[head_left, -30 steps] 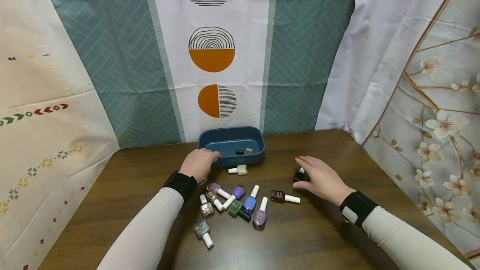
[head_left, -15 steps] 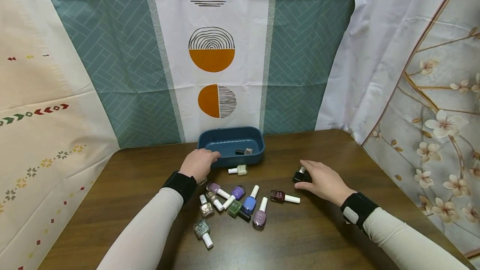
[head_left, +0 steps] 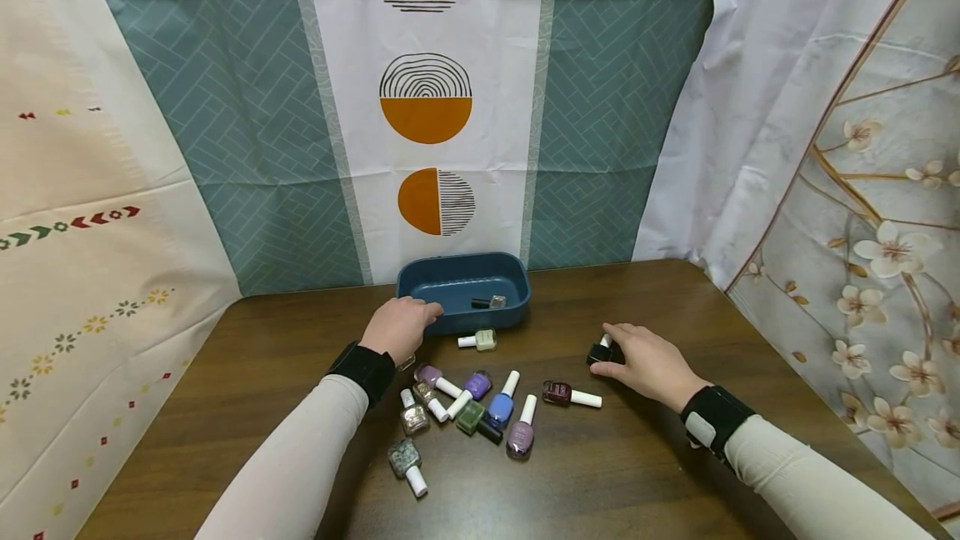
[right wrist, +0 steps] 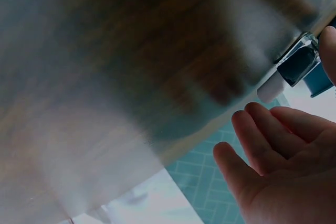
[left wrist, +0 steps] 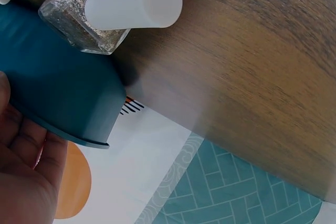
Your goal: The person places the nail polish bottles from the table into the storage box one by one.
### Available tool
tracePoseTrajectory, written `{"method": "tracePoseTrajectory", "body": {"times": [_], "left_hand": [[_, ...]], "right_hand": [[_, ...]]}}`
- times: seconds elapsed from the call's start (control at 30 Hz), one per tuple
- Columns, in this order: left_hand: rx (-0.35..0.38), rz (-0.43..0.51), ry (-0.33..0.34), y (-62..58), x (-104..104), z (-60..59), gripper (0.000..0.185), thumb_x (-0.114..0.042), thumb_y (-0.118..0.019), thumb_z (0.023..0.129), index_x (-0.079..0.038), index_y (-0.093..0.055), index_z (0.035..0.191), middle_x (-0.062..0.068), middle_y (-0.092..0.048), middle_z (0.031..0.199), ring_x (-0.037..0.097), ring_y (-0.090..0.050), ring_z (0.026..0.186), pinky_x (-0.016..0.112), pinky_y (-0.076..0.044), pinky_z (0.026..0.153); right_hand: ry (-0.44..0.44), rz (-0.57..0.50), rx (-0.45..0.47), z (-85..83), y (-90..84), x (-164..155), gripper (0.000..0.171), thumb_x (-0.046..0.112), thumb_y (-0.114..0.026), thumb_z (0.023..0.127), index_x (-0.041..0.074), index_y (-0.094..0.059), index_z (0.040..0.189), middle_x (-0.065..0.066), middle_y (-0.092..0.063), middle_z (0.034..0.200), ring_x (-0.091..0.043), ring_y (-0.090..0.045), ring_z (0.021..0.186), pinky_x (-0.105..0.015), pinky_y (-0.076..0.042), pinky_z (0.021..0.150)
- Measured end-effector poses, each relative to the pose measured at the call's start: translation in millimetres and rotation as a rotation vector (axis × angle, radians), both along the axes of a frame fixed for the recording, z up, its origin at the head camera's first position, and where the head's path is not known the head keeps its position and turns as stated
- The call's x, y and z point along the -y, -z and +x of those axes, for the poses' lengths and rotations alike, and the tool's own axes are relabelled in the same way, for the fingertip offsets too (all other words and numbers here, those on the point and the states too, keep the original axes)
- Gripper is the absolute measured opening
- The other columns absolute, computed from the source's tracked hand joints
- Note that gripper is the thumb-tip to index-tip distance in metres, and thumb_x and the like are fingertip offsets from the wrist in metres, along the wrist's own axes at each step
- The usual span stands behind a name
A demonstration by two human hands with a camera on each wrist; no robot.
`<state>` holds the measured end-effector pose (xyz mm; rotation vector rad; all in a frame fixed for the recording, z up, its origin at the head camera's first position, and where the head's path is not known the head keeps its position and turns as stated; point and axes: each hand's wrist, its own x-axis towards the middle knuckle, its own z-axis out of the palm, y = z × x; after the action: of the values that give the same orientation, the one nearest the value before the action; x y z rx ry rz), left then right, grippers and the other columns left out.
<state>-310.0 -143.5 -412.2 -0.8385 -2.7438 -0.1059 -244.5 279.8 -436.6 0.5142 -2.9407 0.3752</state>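
Observation:
My left hand (head_left: 399, 328) grips the left rim of a dark blue bin (head_left: 472, 320). In the left wrist view the thumb lies outside the bin's wall (left wrist: 63, 77) and the fingers curl over its edge. On the right, my right hand (head_left: 648, 363) hovers around a black nail polish bottle (head_left: 598, 354) with a white cap. The right wrist view shows loose, parted fingers (right wrist: 251, 135), with the black bottle (right wrist: 297, 66) between thumb and fingers and no clear grip. Inside the bin lies a small black-capped bottle (head_left: 497, 302).
Several nail polish bottles lie mid-table, among them a green bottle (head_left: 470, 417), a blue bottle (head_left: 500, 408) and a mauve bottle (head_left: 521, 438). A dark red bottle (head_left: 557, 392) lies nearer the right hand; a pale bottle (head_left: 486, 340) lies before the bin. Patterned cloths hang behind.
My right hand's fingertips have shifted slightly right and toward me, showing more of the black bottle. The left hand and the bin have stayed put.

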Motion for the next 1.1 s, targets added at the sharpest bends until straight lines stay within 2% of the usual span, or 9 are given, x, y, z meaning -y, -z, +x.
{"method": "tracePoseTrajectory", "body": {"times": [0.4, 0.67, 1.1], "left_hand": [[-0.022, 0.007, 0.015, 3.5, 1.3, -2.1, 0.032, 0.011, -0.074, 0.098, -0.010, -0.080, 0.121, 0.006, -0.081, 0.103, 0.029, -0.076, 0.096, 0.044, -0.063, 0.086], [0.013, -0.002, 0.016, 1.6, 3.1, -1.9, 0.032, 0.008, -0.073, 0.101, -0.012, -0.080, 0.125, 0.006, -0.082, 0.110, 0.029, -0.077, 0.102, 0.043, -0.063, 0.089], [0.050, -0.024, 0.067, -4.1, 8.6, -2.7, 0.030, 0.004, -0.071, 0.104, -0.010, -0.079, 0.130, 0.010, -0.081, 0.117, 0.032, -0.077, 0.107, 0.047, -0.062, 0.095]], "right_hand": [[0.002, 0.004, 0.009, -2.3, 0.8, 1.3, 0.074, 0.045, -0.083, 0.099, -0.008, -0.064, 0.146, -0.029, -0.068, 0.140, -0.047, -0.067, 0.127, -0.063, -0.057, 0.101], [-0.011, 0.010, -0.010, -3.4, 1.2, 1.7, 0.069, 0.041, -0.086, 0.098, -0.008, -0.067, 0.142, -0.025, -0.071, 0.131, -0.040, -0.071, 0.115, -0.056, -0.061, 0.091], [-0.024, 0.009, -0.053, -4.6, -1.5, 5.8, 0.066, 0.040, -0.087, 0.096, -0.006, -0.070, 0.139, -0.021, -0.073, 0.128, -0.037, -0.072, 0.113, -0.054, -0.062, 0.090]]}}
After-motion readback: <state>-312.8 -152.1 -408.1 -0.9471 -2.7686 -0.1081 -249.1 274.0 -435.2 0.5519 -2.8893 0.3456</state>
